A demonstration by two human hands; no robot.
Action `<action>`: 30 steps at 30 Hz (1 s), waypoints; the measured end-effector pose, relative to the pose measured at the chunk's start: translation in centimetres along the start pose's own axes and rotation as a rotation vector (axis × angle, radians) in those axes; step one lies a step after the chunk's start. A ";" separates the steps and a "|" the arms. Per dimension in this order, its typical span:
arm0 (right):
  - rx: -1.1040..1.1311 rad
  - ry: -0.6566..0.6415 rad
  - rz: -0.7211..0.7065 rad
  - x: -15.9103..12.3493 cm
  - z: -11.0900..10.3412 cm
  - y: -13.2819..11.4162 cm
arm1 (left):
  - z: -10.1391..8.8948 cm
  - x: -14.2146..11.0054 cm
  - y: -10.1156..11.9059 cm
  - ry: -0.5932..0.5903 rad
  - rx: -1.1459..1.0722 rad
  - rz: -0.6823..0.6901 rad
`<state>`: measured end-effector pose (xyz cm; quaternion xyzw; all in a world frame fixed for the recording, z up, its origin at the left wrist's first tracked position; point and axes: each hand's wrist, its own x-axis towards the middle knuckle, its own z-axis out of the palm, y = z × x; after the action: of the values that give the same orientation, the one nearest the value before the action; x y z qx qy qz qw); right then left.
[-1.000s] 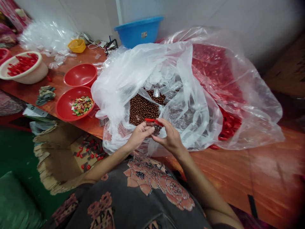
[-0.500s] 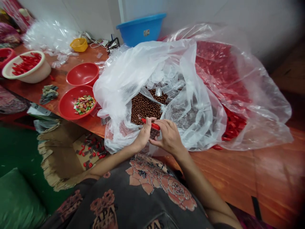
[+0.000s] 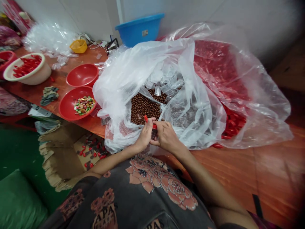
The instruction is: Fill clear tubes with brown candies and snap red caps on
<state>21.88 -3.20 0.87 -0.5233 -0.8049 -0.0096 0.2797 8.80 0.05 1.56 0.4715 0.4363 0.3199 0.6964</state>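
Between my two hands is a small clear container (image 3: 154, 133) with a red cap, filled with dark brown balls. My left hand (image 3: 144, 135) is closed round its left side, the red tip of the cap sticking up above the fingers. My right hand (image 3: 166, 135) grips it from the right, thumb below and fingers over the red cap, hiding much of it. Just beyond the hands lie many brown chocolate balls (image 3: 145, 108) in an opened white plastic bag (image 3: 119, 82). Clear empty plastic cups (image 3: 166, 81) are heaped behind the balls.
Red caps fill a clear bag (image 3: 214, 66) at right. Left are a red bowl of wrapped candies (image 3: 68, 109), another red bowl (image 3: 82, 74) and a white basin (image 3: 40, 71) of red pieces. Below the table edge, a cardboard box (image 3: 59, 159) holds filled containers. A blue basin (image 3: 139, 31) stands behind.
My right hand has turned further over the container's cap, covering more of it. The red tip now points more upward. The view has shifted slightly.
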 end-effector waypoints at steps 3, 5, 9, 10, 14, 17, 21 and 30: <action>-0.025 -0.060 -0.010 -0.2 0.1 0.3 | 0.1 -0.1 -0.2 0.038 0.000 0.040; -0.048 -0.073 -0.018 -0.4 0.1 0.5 | 0.1 -0.2 -0.1 0.042 -0.006 0.049; -0.033 -0.021 0.009 -0.6 0.2 0.3 | 0.2 0.0 0.3 0.022 -0.061 0.000; -0.003 -0.004 0.040 -0.6 0.2 0.1 | 0.2 0.1 0.4 0.016 -0.088 -0.019; 0.090 0.085 0.124 -0.4 0.1 -0.4 | 0.2 0.3 1.3 -0.010 -0.208 -0.092; 0.072 0.115 0.102 -0.2 -0.1 -0.3 | 0.3 0.3 1.7 -0.022 -0.270 -0.113; 0.039 0.110 -0.010 0.0 -0.6 0.1 | 0.4 0.2 1.4 0.009 -0.244 -0.077; 0.403 -0.044 0.069 0.4 -2.5 0.9 | -0.5 0.0 1.0 -0.043 -0.078 0.019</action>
<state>23.58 -3.20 2.92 -0.4841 -0.7779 0.1727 0.3615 8.36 0.62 2.43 0.4549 0.4039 0.3330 0.7204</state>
